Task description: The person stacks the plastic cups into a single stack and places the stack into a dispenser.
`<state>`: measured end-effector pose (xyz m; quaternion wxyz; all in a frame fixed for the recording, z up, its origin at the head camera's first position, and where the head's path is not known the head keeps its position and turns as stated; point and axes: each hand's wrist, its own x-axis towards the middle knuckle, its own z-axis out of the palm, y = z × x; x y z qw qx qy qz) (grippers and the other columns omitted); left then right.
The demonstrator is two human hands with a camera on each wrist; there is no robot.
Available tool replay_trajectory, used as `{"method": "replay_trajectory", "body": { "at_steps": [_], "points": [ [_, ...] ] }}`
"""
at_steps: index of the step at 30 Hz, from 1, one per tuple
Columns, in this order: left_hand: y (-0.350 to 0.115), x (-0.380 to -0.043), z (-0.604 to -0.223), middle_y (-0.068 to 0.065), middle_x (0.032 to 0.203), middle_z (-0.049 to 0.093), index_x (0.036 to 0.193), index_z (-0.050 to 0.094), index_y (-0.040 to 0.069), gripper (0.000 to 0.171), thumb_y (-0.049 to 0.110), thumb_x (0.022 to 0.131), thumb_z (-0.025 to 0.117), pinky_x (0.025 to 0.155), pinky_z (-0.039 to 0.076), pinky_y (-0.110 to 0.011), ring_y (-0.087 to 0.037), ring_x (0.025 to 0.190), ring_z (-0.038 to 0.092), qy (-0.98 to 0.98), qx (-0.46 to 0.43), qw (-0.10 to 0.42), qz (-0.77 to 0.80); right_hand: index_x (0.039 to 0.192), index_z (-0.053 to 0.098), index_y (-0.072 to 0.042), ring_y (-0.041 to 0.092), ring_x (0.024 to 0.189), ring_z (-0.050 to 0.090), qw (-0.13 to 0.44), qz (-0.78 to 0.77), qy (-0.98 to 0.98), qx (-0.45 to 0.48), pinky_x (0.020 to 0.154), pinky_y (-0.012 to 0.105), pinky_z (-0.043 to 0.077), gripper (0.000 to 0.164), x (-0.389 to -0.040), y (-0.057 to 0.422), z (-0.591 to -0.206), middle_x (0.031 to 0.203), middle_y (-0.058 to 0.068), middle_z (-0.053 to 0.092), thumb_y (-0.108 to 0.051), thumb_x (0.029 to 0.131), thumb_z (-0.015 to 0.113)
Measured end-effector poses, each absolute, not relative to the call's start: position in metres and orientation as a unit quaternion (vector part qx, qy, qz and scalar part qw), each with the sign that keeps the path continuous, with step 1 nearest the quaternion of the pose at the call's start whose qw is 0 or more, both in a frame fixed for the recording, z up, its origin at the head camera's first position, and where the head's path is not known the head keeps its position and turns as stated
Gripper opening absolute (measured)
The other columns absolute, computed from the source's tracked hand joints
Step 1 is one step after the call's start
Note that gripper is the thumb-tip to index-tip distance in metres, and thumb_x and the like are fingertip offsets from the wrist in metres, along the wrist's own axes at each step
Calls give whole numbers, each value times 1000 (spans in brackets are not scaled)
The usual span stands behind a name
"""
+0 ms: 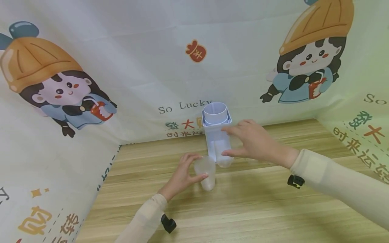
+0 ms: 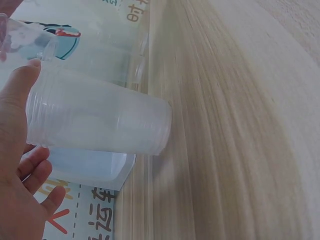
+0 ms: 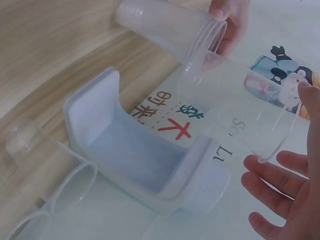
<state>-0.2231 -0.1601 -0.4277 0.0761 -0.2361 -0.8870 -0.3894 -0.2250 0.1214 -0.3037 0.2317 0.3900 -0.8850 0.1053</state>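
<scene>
My left hand (image 1: 183, 172) grips a stack of frosted clear plastic cups (image 2: 100, 112) near the rims, thumb on one side and fingers on the other. The stack stands upright, its base close over the wooden table. My right hand (image 1: 255, 140) holds a single clear plastic cup (image 3: 245, 107) by its rim, between thumb and fingertips. That cup is upright, and its lower end overlaps the stack's rims in the right wrist view. Just behind both hands stands a pale lavender plastic holder (image 1: 210, 143) with an open front and a round tube (image 1: 215, 116) at its top.
To the holder's right, more clear cups (image 3: 80, 187) stand on the wooden table (image 1: 243, 209), partly hidden by the right hand in the head view. A printed cloth (image 1: 152, 67) hangs behind the table and along its sides.
</scene>
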Motion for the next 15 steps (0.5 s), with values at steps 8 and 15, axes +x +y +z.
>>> {"method": "replay_trajectory", "body": {
  "at_steps": [8,15],
  "points": [
    [-162,-223,-427,-15,142,47,131,57,9,63,26,77,85,115,37,-56,-33,138,38,-890,-235,73,-384,132,62,-9,27,101,67,227,109,-884,394,103,52,46,74,-226,114,-294,117,8,73,-60,79,73],
    [-161,-223,-426,-20,142,47,132,57,7,65,26,77,85,115,37,-56,-34,137,39,-888,-244,75,-383,131,61,-10,27,106,67,229,119,-877,406,104,53,46,72,-228,99,-291,118,7,73,-58,79,74]
  ]
}}
